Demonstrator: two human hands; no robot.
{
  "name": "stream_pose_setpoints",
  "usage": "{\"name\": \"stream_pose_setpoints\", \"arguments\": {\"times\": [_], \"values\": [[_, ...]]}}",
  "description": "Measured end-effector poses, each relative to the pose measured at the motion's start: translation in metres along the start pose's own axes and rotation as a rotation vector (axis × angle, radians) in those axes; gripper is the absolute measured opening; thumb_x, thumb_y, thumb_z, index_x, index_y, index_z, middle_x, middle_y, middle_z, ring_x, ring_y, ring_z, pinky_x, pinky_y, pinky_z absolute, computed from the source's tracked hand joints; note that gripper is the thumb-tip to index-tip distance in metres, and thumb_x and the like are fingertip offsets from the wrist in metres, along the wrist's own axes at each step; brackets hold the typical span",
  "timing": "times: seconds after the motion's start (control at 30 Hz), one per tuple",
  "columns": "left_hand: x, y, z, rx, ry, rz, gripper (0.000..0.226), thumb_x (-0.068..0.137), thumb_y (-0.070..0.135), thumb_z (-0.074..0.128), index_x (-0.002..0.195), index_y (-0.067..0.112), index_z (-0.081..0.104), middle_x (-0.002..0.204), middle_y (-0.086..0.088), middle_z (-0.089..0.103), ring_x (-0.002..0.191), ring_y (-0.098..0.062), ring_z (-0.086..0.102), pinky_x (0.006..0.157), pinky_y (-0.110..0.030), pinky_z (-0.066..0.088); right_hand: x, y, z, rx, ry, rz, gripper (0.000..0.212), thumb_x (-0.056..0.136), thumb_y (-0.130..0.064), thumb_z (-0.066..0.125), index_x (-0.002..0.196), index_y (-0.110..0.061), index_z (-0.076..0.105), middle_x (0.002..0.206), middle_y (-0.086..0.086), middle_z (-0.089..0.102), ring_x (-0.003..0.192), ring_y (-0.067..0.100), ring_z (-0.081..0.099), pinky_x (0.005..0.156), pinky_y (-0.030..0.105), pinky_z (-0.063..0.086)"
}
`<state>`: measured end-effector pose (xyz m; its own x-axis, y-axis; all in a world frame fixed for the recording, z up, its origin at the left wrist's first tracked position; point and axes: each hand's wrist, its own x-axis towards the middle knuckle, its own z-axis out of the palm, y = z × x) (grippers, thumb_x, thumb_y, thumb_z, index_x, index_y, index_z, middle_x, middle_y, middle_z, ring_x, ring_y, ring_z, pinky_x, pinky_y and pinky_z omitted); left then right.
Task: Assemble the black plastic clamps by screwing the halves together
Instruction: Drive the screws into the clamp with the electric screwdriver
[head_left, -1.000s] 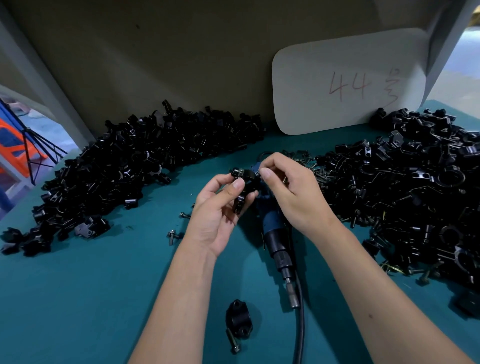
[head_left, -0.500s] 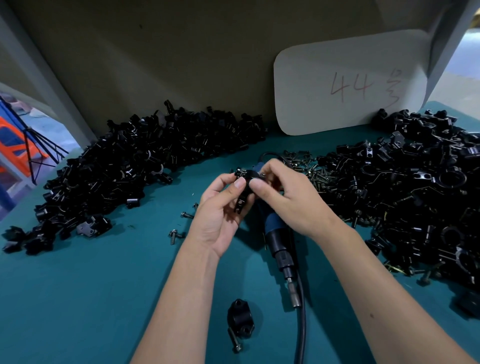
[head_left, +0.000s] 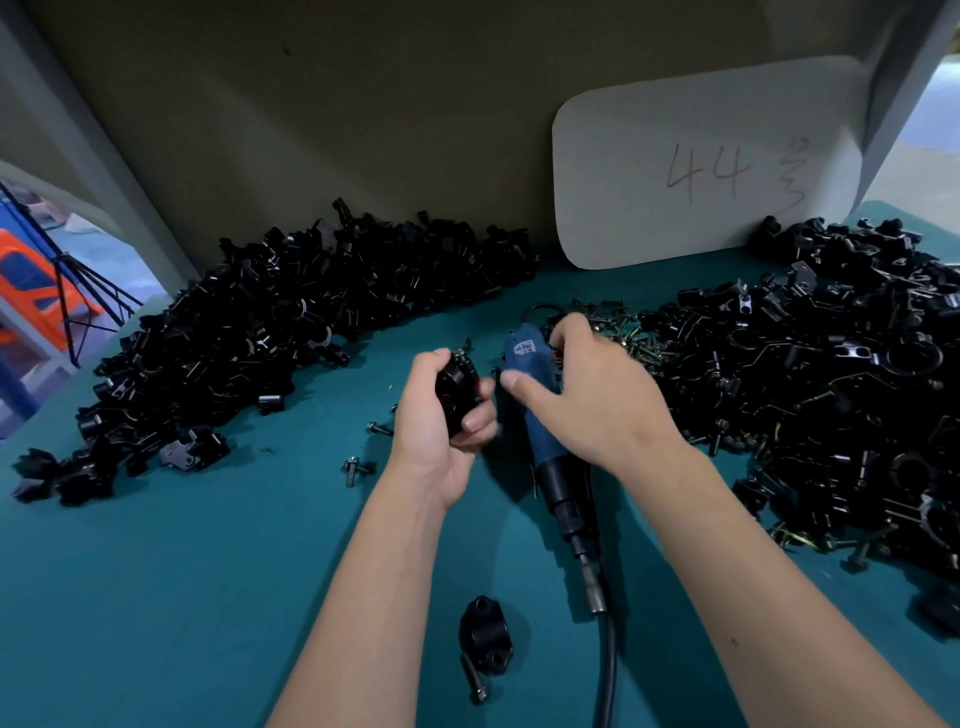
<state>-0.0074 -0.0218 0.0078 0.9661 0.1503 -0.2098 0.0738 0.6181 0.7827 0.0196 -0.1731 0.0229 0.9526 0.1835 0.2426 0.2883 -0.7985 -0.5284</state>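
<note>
white board (head_left: 701, 171): handwritten red "44", then a handwritten character too loose to read | blue screwdriver (head_left: 535, 395): small white label on its body with print, too small to read

White card (head_left: 701, 166) marked "44" leans against wall (head_left: 363, 104).

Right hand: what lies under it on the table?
Under the right hand lies the blue electric screwdriver, its black nose and cable running toward the camera. Loose screws show past the fingers. Whether the hand touches the tool, and the tool's covered middle, cannot be seen.
</note>
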Motion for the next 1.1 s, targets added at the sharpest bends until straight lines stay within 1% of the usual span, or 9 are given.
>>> {"name": "stream_pose_setpoints", "arguments": {"times": [0.1,0.2,0.3,0.4,0.5,0.63,0.8,1.0,1.1], "values": [[0.001,0.001,-0.006,0.046,-0.034,-0.071,0.029,0.102,0.036,0.042,0.080,0.018,0.037,0.061,0.000,0.039,0.040,-0.008,0.028,0.032,-0.018,0.020,-0.001,-0.003,0.009,-0.101,-0.105,0.092,0.064,0.083,-0.064,0.073,0.109,-0.016,0.038,0.090,0.001,0.053,0.077,0.026,0.051,0.063,0.035,0.039],[0.000,0.004,-0.010,0.026,-0.085,-0.121,0.030,0.102,0.036,0.041,0.078,0.019,0.036,0.061,0.002,0.033,0.039,-0.007,0.027,0.032,-0.017,0.020,0.006,0.001,0.008,-0.033,-0.112,0.140,0.052,0.081,-0.051,0.080,0.099,-0.014,0.049,0.087,-0.001,0.060,0.071,0.020,0.056,0.055,0.031,0.039],[0.001,0.009,-0.015,0.093,-0.126,-0.170,0.028,0.102,0.034,0.041,0.080,0.017,0.036,0.063,0.000,0.037,0.041,-0.007,0.029,0.030,-0.016,0.019,0.010,0.014,-0.002,0.427,-0.149,0.197,0.032,0.082,-0.041,0.083,0.098,-0.018,0.066,0.087,0.000,0.074,0.077,0.020,0.072,0.063,0.032,0.056],[-0.001,0.012,-0.019,0.278,-0.190,-0.240,0.027,0.102,0.034,0.044,0.084,0.015,0.038,0.067,-0.003,0.044,0.042,-0.008,0.033,0.030,-0.015,0.020,0.011,0.022,-0.016,0.892,-0.063,0.269,0.030,0.084,-0.043,0.083,0.098,-0.017,0.075,0.083,-0.005,0.078,0.075,0.011,0.075,0.066,0.025,0.057],[-0.004,0.015,-0.018,0.457,-0.243,-0.282,0.022,0.104,0.031,0.047,0.089,0.017,0.039,0.065,-0.003,0.044,0.040,-0.010,0.035,0.030,-0.016,0.017,0.013,0.020,-0.025,1.227,0.036,0.349,0.050,0.082,-0.057,0.078,0.100,-0.011,0.071,0.079,-0.001,0.072,0.066,0.015,0.069,0.063,0.031,0.057],[-0.007,0.018,-0.019,0.714,-0.258,-0.279,0.018,0.102,0.026,0.048,0.086,0.019,0.042,0.059,-0.001,0.039,0.037,-0.011,0.031,0.033,-0.012,0.017,0.013,0.014,-0.033,1.656,0.115,0.279,0.040,0.096,-0.043,0.070,0.107,-0.008,0.054,0.083,0.005,0.065,0.073,0.021,0.067,0.069,0.034,0.059],[-0.006,0.022,-0.025,0.841,-0.296,-0.290,0.020,0.099,0.025,0.050,0.082,0.018,0.042,0.059,-0.001,0.039,0.037,-0.011,0.032,0.033,-0.012,0.020,0.010,0.011,-0.037,1.773,0.235,0.382,0.026,0.098,-0.036,0.070,0.098,-0.015,0.054,0.076,0.000,0.061,0.059,0.013,0.057,0.056,0.028,0.053],[-0.002,0.018,-0.028,0.829,-0.302,-0.277,0.021,0.082,0.035,0.056,0.081,0.018,0.043,0.058,-0.001,0.040,0.036,-0.012,0.032,0.034,-0.013,0.020,0.013,0.016,-0.059,1.734,-0.153,0.605,0.032,0.089,-0.033,0.077,0.092,-0.014,0.051,0.070,-0.002,0.056,0.051,0.011,0.052,0.046,0.022,0.048],[-0.001,0.018,-0.029,0.828,-0.310,-0.287,0.021,0.081,0.035,0.056,0.079,0.019,0.043,0.058,-0.002,0.040,0.035,-0.012,0.032,0.034,-0.012,0.020,0.011,0.010,-0.056,1.805,-0.167,0.667,0.035,0.085,-0.032,0.081,0.088,-0.016,0.050,0.066,-0.004,0.053,0.048,0.010,0.049,0.043,0.021,0.045]]}}
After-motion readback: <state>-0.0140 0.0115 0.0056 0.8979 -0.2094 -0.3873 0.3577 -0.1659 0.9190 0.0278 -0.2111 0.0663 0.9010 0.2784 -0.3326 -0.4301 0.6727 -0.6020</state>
